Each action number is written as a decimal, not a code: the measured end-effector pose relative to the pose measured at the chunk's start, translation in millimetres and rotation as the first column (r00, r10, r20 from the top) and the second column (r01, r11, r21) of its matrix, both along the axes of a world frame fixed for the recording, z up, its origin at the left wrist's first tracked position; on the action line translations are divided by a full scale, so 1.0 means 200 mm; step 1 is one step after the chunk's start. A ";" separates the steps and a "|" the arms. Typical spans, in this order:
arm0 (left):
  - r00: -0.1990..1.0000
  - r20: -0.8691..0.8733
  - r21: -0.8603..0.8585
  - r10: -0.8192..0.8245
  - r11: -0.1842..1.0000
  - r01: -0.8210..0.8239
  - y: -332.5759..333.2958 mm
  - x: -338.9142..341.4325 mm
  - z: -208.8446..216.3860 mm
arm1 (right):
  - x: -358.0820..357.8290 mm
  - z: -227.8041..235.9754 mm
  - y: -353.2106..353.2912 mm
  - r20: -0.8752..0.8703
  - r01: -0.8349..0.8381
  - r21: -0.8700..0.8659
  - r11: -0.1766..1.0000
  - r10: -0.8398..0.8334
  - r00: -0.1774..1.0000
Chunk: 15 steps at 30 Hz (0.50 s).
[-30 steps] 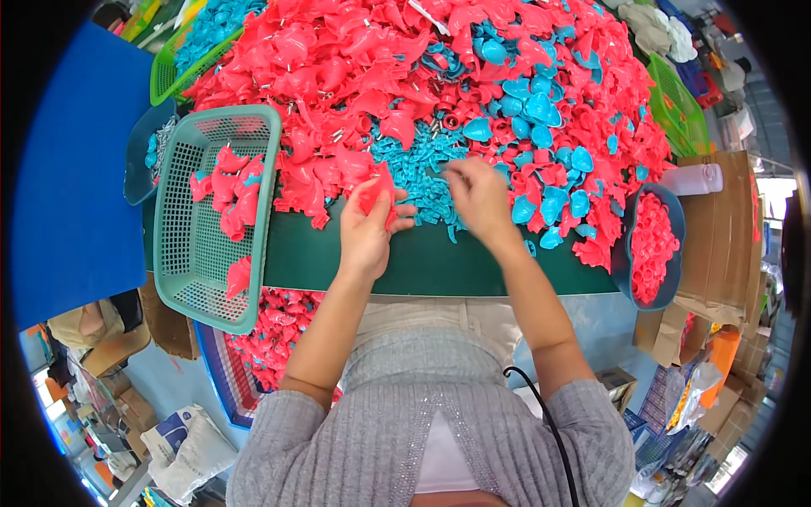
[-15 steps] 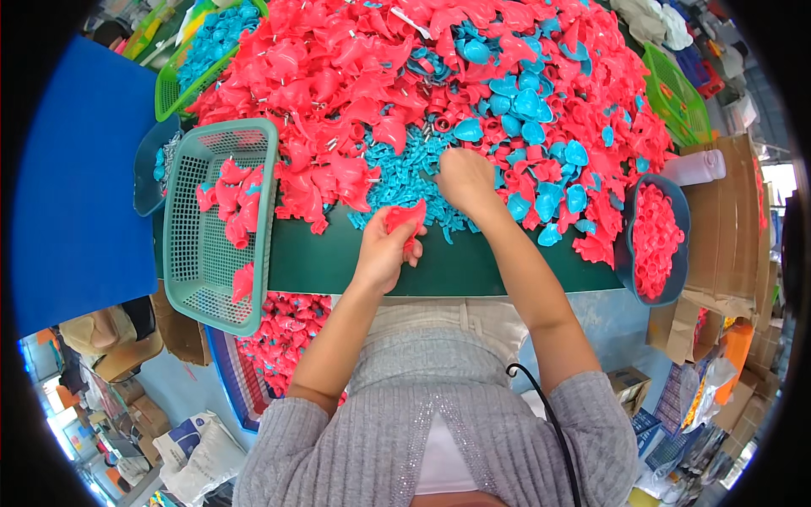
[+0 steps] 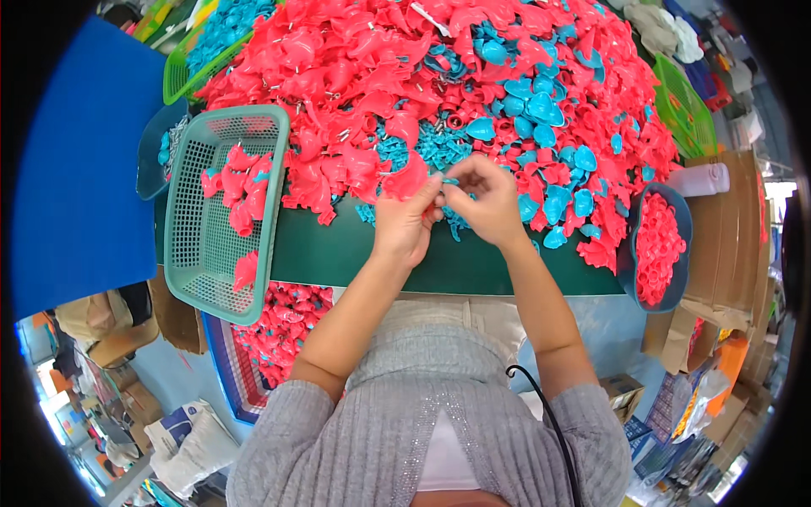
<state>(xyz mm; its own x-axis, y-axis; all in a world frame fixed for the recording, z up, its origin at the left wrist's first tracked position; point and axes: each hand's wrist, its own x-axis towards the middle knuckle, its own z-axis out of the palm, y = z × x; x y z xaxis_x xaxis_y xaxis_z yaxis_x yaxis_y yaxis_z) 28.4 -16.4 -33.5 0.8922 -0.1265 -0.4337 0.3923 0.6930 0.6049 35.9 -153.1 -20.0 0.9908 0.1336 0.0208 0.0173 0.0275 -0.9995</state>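
Observation:
My left hand [image 3: 404, 226] is closed on a curved red plastic part [image 3: 405, 176], held upright above the table's front edge. My right hand [image 3: 488, 201] pinches a small blue plastic piece [image 3: 450, 181] against the red part, with the fingertips of both hands meeting. Just beyond the hands lies a heap of small blue plastic pieces [image 3: 441, 144]. Red curved shells [image 3: 338, 173] are piled behind and to the left of it. Blue rounded shells [image 3: 541, 108] lie among red parts to the right. Where the two held pieces meet is partly hidden by my fingers.
A green mesh basket [image 3: 179, 262] with a few red parts stands at the left table edge. A dark tub of small red rings [image 3: 659, 245] sits on the right, near a pale bottle [image 3: 699, 179] and a cardboard box [image 3: 722, 228]. Below the table is a crate [image 3: 221, 363] of red parts.
My right hand has come back from the blue heap to my left hand, now with a small blue piece. The left hand has shifted slightly right and away from me with the red part.

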 end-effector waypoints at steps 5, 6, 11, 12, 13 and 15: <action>0.979 0.201 0.214 -0.022 0.977 -0.022 -0.02 -0.04 0.06 | -0.07 0.06 -0.07 0.403 0.172 -0.511 0.842 0.058 0.913; 0.977 0.203 0.274 -0.061 0.962 0.003 -0.02 -0.05 0.08 | -0.08 0.07 -0.09 0.401 0.171 -0.513 0.841 0.058 0.914; 0.945 0.105 0.239 -0.309 0.931 0.277 0.05 -0.05 0.10 | -0.05 0.17 -0.13 0.624 0.247 -0.447 0.859 0.102 0.774; 0.911 0.062 0.206 -0.408 0.898 0.388 0.05 -0.06 0.12 | -0.05 0.19 -0.13 0.634 0.197 -0.467 0.862 0.171 0.754; 0.863 0.023 0.169 -0.505 0.853 0.494 0.05 -0.07 0.14 | -0.05 0.20 -0.12 0.633 0.199 -0.468 0.861 0.169 0.755; 0.869 0.031 0.153 -0.494 0.861 0.485 0.05 -0.08 0.19 | -0.05 0.20 -0.11 0.692 0.181 -0.448 0.875 0.211 0.691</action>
